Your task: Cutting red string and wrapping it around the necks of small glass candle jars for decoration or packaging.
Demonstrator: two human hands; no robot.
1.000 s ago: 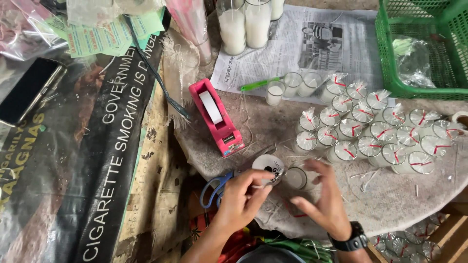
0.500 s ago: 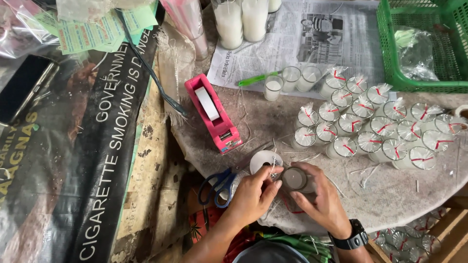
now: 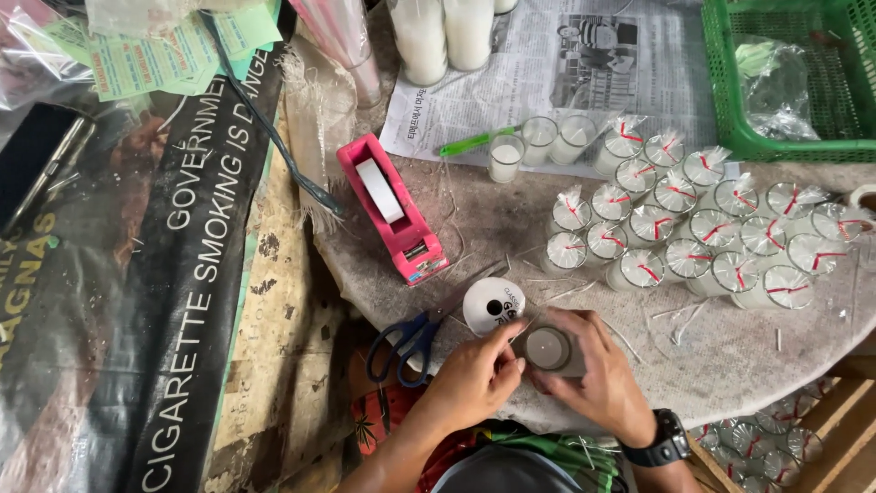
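My left hand [image 3: 474, 376] and my right hand [image 3: 598, 370] meet near the table's front edge. Between them sits a small glass candle [image 3: 547, 349] with white wax, with clear film around it, and the fingers of both hands close on it. Just behind it lies a round white lid [image 3: 488, 303] with a dark mark. Blue-handled scissors [image 3: 406, 338] lie to the left of my left hand. A pink tape dispenser [image 3: 391, 208] with a white roll stands farther back. My right wrist carries a black watch [image 3: 671, 443].
Several wrapped candles tied with red string [image 3: 693, 242] crowd the right of the table. Three unwrapped candles [image 3: 538, 141] and a green-handled tool [image 3: 474, 141] lie on newspaper [image 3: 584, 64]. A green basket [image 3: 794, 73] stands at the back right, tall white candles [image 3: 443, 32] behind.
Both hands have closed in around the candle, and it has turned so its white wax top faces up between my fingers. The view has shifted slightly.
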